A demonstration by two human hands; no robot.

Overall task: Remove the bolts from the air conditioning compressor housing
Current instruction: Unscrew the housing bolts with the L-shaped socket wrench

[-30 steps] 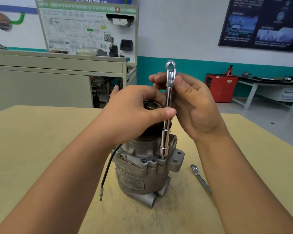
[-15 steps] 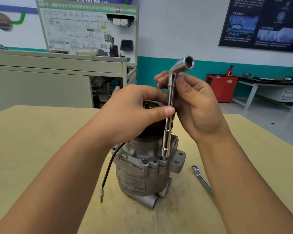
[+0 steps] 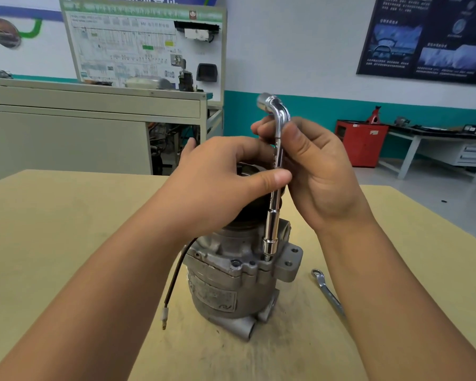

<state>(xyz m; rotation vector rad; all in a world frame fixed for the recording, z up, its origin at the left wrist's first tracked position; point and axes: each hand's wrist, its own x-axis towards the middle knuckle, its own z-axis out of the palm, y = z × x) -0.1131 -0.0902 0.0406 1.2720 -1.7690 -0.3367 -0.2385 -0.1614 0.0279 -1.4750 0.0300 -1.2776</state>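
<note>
Mid-frame, fingers of the left hand (image 3: 217, 185) and right hand (image 3: 322, 174) grip the shiny bent silver socket wrench (image 3: 273, 215). They hold it straight up on the grey metal compressor housing (image 3: 226, 279), probably to spin a bolt out.

Standing upright on the table (image 3: 52, 243): compressor (image 3: 226, 287). Rising from its upper flange, between left hand (image 3: 217, 182) and right hand (image 3: 322, 171): L-shaped socket wrench (image 3: 272, 221). Lying on the table, right of the compressor: ring spanner (image 3: 327, 294). Hanging down its left side: wire (image 3: 173, 281).

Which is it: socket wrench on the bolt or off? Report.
On. The L-shaped socket wrench stands nearly upright, its lower socket seated over a bolt on the compressor housing.
</note>
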